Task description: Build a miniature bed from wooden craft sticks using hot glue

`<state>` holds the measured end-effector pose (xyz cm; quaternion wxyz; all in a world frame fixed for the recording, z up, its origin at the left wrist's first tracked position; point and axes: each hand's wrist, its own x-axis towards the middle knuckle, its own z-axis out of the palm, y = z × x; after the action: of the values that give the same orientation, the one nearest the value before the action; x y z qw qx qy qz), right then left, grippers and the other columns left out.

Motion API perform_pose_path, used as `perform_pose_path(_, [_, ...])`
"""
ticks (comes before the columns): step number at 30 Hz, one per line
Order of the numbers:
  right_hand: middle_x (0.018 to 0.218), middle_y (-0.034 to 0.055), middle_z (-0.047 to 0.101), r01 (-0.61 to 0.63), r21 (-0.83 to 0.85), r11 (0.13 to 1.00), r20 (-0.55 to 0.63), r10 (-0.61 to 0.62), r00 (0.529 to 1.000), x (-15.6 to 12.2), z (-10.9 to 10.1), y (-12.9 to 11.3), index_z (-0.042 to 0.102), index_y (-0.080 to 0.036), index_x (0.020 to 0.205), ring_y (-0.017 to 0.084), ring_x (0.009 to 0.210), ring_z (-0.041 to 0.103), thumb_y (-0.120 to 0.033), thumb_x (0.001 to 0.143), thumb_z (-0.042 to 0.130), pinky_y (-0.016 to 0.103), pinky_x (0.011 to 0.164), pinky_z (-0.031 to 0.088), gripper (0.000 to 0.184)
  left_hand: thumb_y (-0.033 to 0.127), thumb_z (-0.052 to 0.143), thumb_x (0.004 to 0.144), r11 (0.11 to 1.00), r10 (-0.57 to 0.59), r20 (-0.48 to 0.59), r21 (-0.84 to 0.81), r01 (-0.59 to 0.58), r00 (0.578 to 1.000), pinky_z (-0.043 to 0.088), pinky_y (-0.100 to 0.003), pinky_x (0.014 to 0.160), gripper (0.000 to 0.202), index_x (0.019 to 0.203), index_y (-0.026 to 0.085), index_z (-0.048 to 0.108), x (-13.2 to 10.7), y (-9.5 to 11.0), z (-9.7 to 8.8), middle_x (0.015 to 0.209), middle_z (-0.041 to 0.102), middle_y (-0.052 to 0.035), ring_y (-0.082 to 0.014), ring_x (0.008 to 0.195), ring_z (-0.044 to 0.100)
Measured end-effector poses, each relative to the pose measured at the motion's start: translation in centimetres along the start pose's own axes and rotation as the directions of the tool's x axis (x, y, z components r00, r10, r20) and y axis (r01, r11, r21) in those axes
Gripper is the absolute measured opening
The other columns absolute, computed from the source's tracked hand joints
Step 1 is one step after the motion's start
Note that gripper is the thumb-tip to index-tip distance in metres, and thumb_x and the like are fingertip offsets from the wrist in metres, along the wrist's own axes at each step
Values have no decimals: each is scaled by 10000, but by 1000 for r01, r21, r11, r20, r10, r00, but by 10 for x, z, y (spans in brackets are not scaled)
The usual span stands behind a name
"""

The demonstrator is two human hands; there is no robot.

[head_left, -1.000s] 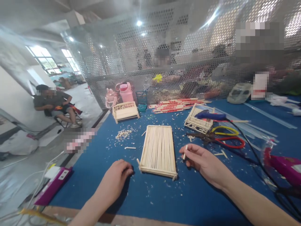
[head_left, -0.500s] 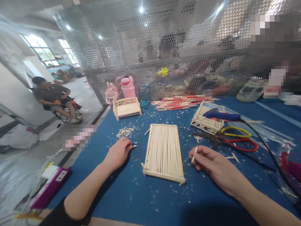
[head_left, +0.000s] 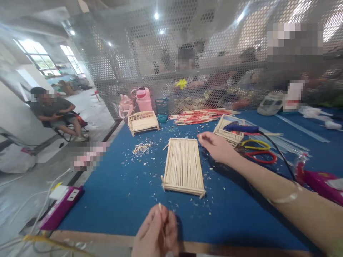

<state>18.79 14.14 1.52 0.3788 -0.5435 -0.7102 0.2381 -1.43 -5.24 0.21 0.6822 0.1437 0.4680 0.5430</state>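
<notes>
The left hand [head_left: 158, 228] has its grip closed on one thin stick [head_left: 160, 207], in front of the one stick panel [head_left: 183, 166], which lies on the tabletop [head_left: 112, 207] with its long side pointing away. The right hand [head_left: 218, 147] is nearer, just beside the panel's far right corner, and its grip pinches one pale bit [head_left: 200, 137]. Behind the panel are two small stick frames [head_left: 144, 125] and one pile of sticks [head_left: 198, 117], too many to count.

Two pinches, well apart
Bare left hand [head_left: 159, 230] curls; bare right hand [head_left: 217, 147], arm [head_left: 264, 178] outstretched, sits ahead of it.
</notes>
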Motion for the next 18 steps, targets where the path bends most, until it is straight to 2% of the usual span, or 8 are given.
perform_pose_path(1, [749,10,619,-5,-13,1000,2,5,1000,13,4,1,542,-214,757,159,676,521,-332,801,456,280,673,390,153,370,755,687,998,25,-49,-59,-28,998,502,-194,533,311,654,159,529,3,-4,6,741,660,-32,-122,633,635])
perform_pose_path(2, [688,1,592,-9,-22,1000,10,9,1000,24,8,1,521,-212,718,156,653,505,-307,800,456,277,662,381,142,311,728,726,993,41,-90,-104,-50,995,549,-241,649,241,686,152,552,6,-7,11,894,697,-81,-174,800,680])
perform_pose_path(4, [596,-18,541,-12,-28,1000,46,13,999,38,15,2,478,-212,635,146,608,480,-268,787,467,266,628,366,162,230,668,781,985,38,-131,-164,-60,991,553,-323,805,133,744,136,581,13,-8,19,1085,681,-153,-243,990,665])
perform_pose_path(5, [560,-26,517,-12,-28,1000,65,14,998,41,17,1,460,-213,605,142,587,469,-258,783,469,261,609,359,183,205,641,801,982,35,-139,-180,-60,990,547,-349,836,96,771,131,588,15,-8,22,1108,674,-174,-256,1008,661])
perform_pose_path(9, [476,-44,455,-26,-32,999,103,29,994,33,12,2,439,-221,571,135,516,427,-269,778,460,256,548,324,213,160,550,858,974,86,-204,-191,-126,975,526,-395,896,44,867,135,584,18,-4,27,1088,687,-180,-247,993,671])
perform_pose_path(13, [487,-41,464,-47,-31,998,115,50,992,4,-9,6,455,-222,599,132,502,432,-318,758,468,252,520,319,187,147,501,879,969,185,-241,-116,-218,953,520,-409,909,119,791,138,581,23,15,20,984,719,-145,-229,936,690])
perform_pose_path(16, [510,-34,465,-63,11,998,154,60,986,-28,-23,4,454,-223,615,130,494,439,-394,758,460,248,495,338,223,153,543,851,963,260,-152,-27,-267,953,518,-417,904,165,688,142,564,34,41,8,822,721,-106,-227,892,697])
perform_pose_path(18, [532,-32,469,-122,105,987,211,98,973,-53,-29,-1,446,-225,631,130,493,442,-468,755,465,249,479,359,273,190,604,817,969,245,-51,52,-242,968,522,-406,891,206,628,149,532,43,57,1,735,697,-79,-225,874,695])
